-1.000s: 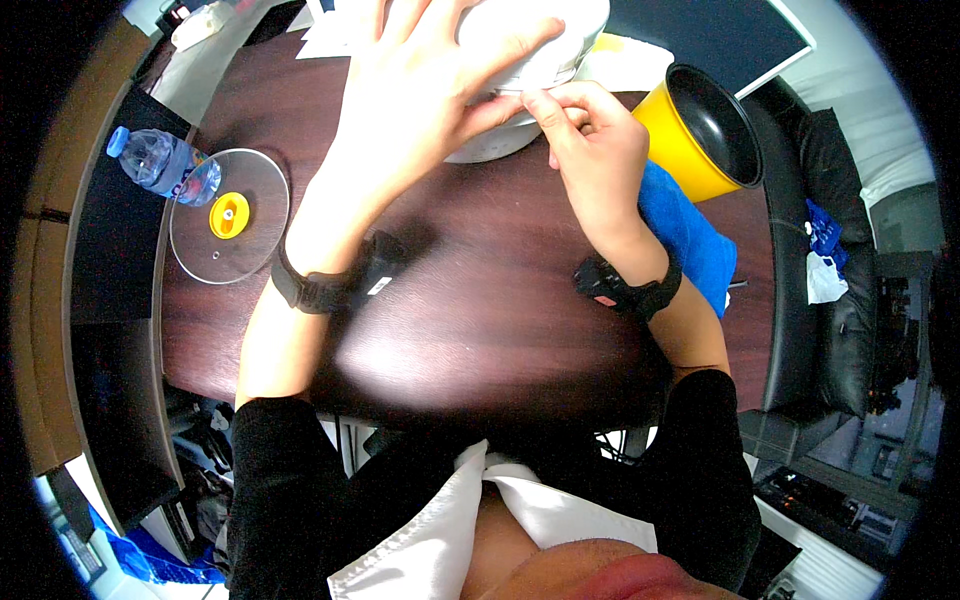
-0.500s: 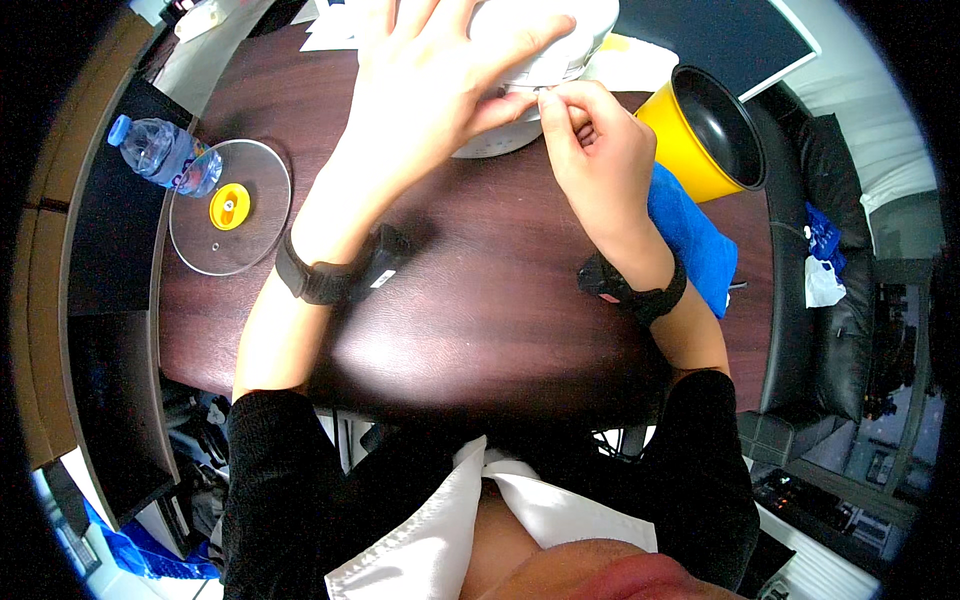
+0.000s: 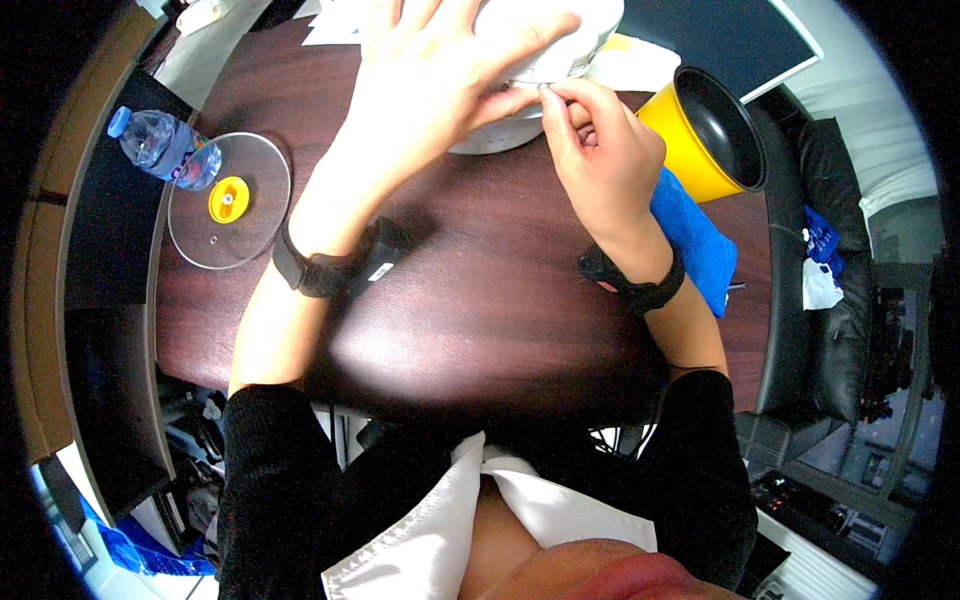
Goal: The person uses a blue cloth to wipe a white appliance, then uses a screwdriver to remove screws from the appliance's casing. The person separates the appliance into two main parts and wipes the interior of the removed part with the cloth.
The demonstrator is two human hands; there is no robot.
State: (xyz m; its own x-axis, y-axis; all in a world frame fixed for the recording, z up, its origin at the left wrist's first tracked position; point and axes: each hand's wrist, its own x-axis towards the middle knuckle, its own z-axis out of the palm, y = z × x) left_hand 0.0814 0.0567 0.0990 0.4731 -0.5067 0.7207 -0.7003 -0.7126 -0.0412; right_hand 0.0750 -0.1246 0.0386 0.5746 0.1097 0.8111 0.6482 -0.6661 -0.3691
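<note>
A white rounded body point(image 3: 590, 30), perhaps a small appliance, stands at the far edge of the table, partly cut off by the top of the view. My left hand point(image 3: 430, 75) grips it with fingers spread across it, its thumb stretched along the lower edge. Right at that thumb's tip, my right hand point(image 3: 600, 125) is closed in a pinch against the body's edge; whatever it pinches is too small to make out. A pale round rim point(image 3: 500, 138) shows beneath the body, mostly hidden by my hands.
Right of my right hand lies a yellow pot point(image 3: 690, 150) with a black inside, beside a blue cloth point(image 3: 695, 240). A glass lid point(image 3: 250, 235) with a yellow knob and a water bottle point(image 3: 155, 145) are at the left. A dark screen point(image 3: 720, 40) stands behind.
My right hand has shifted very slightly while keeping its pinch at the white body's edge. The left hand's grip looks the same.
</note>
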